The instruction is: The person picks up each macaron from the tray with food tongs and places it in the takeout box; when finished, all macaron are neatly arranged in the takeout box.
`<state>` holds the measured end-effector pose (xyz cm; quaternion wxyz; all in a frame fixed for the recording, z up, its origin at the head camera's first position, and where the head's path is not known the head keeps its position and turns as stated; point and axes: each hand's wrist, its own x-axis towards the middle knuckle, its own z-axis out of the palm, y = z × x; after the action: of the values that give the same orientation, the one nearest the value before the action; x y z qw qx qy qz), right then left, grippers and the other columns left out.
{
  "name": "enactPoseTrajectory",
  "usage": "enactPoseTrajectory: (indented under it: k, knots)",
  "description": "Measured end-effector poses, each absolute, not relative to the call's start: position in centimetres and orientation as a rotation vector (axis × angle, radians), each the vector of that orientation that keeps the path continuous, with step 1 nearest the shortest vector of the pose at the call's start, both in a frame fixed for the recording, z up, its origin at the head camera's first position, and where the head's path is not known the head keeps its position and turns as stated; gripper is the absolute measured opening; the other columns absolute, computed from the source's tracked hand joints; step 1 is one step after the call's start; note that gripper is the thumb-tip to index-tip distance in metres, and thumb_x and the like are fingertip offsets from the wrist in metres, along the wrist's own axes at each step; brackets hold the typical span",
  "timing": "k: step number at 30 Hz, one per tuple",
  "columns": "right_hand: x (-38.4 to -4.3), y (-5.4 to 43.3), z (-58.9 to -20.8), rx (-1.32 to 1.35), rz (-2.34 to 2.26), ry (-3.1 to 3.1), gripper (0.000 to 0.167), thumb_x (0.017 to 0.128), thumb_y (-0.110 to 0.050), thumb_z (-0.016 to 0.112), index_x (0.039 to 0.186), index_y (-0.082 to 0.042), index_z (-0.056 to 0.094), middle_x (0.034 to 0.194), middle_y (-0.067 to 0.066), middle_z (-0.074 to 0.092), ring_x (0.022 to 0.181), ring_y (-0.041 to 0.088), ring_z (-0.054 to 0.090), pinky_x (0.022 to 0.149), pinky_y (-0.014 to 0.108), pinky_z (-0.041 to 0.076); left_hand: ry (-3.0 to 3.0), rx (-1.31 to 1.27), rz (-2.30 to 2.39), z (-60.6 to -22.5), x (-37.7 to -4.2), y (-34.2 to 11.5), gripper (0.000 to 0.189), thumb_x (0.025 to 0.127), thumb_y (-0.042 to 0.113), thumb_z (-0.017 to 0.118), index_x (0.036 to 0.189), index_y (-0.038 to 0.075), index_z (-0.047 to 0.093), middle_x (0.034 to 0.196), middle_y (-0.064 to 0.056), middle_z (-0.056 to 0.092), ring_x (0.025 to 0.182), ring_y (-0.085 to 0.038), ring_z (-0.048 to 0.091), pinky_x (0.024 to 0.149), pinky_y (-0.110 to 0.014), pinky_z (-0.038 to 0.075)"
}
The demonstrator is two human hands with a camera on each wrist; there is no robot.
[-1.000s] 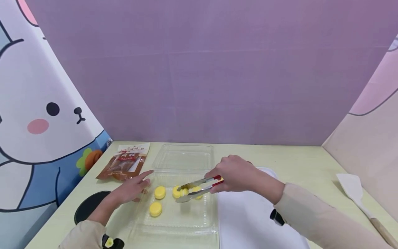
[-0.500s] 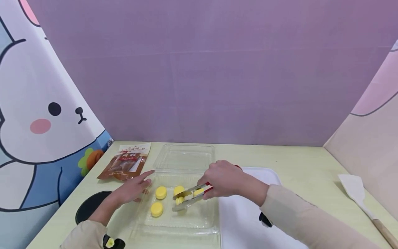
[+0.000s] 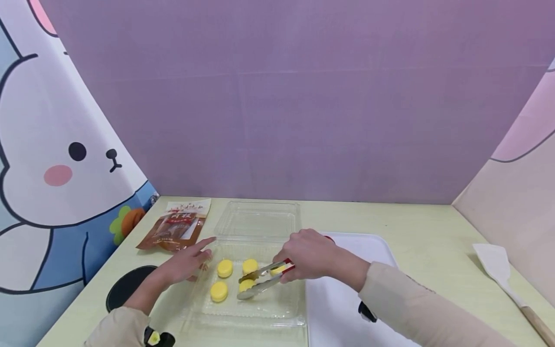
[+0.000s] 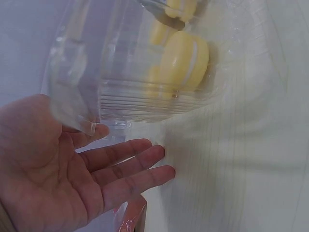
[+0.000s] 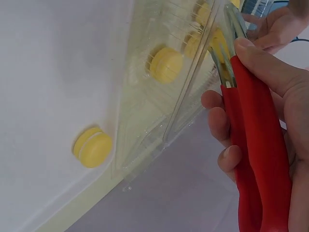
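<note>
In the head view my right hand (image 3: 310,255) grips metal tongs (image 3: 256,290) by their red handles. The tong tips stand on either side of a yellow macaron (image 3: 246,285), low inside a clear plastic container (image 3: 277,311). Several more macarons sit around it, among them a front-left one (image 3: 218,291); another is partly hidden behind the tongs and right hand. My left hand (image 3: 186,264) is at the container's left side, fingers extended. The left wrist view shows that hand (image 4: 63,179) with its palm up to the clear rim and nothing gripped.
The container's lid (image 3: 257,219) lies folded back. To the right is a white tray (image 3: 364,308); the right wrist view shows a macaron (image 5: 92,147) on it. A brown snack bag (image 3: 175,226), a black round dish (image 3: 127,286) and a white spatula (image 3: 494,262) surround these.
My right hand has moved left and nearer with the tongs, carrying the macaron between their tips toward the container's front. The left hand has stayed at the container's side.
</note>
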<state>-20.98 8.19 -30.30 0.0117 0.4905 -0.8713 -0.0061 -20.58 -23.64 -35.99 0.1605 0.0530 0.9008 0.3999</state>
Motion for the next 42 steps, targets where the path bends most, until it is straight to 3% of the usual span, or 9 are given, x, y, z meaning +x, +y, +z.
enactPoseTrajectory:
  k: [29,42]
  knots:
    - [-20.9,8.4,-31.4,1.545,0.102,-2.695,0.026,0.084,-0.039,0.084,0.105,-0.023,0.08,0.062,-0.019,0.055,0.051,-0.004,0.04,0.048,0.016,0.032,2.57,0.159,1.134,-36.0,-20.8,-23.8,0.053,0.111,0.024,0.042,0.158,0.003,0.029,0.139,-0.032,0.051,0.122,-0.047,0.056,0.083,-0.052,0.059]
    - [-20.8,10.1,-30.9,1.434,0.234,-2.737,0.043,0.084,-0.043,0.083,0.12,-0.021,0.077,0.082,-0.009,0.074,0.065,-0.002,0.058,0.056,0.02,0.045,2.571,0.143,1.125,-36.1,-20.9,-23.8,0.054,0.111,0.025,0.043,0.158,0.004,0.03,0.142,-0.033,0.049,0.123,-0.047,0.056,0.084,-0.052,0.059]
